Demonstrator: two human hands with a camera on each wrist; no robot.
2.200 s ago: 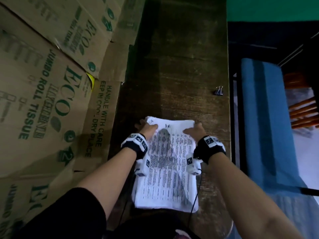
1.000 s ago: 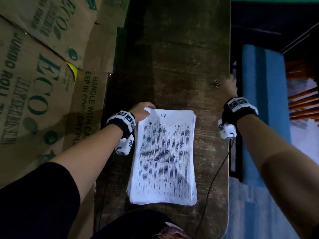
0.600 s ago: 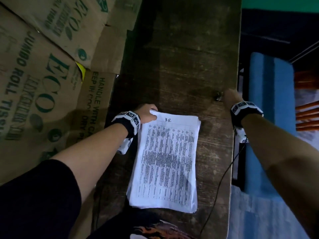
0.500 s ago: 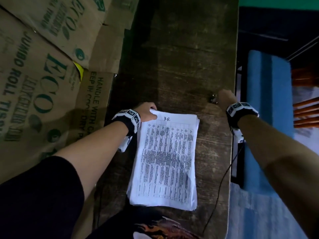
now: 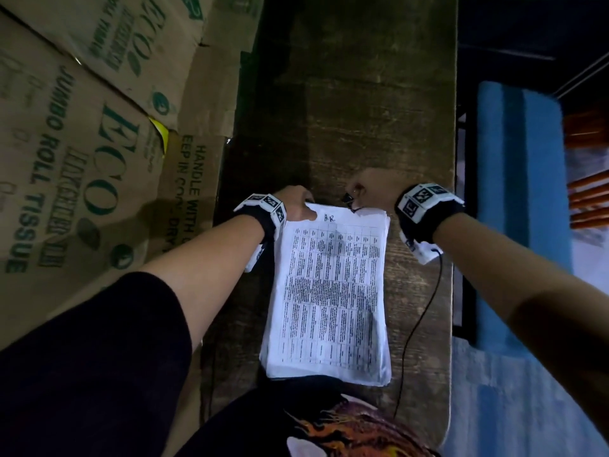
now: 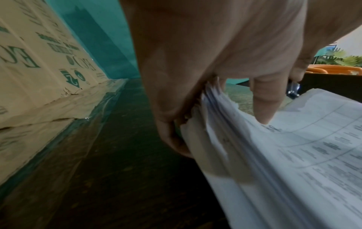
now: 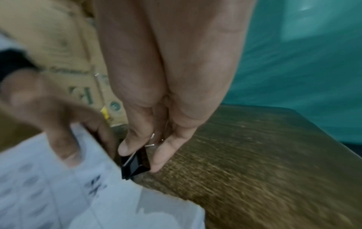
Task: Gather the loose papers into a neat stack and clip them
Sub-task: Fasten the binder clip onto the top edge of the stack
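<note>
1. The black clip (image 7: 135, 166) is pinched by its wire handles between the fingers (image 7: 127, 148) of the right hand (image 5: 372, 189), right at the far edge of the papers (image 5: 329, 291).
2. The far left corner of the papers is pinched and lifted a little off the desk (image 5: 346, 110) by the left hand (image 5: 293, 206).
3. Sheets could be missed if the clip is not opened wide enough.
4. The stack could be knocked crooked if the clip is pushed hard.
</note>
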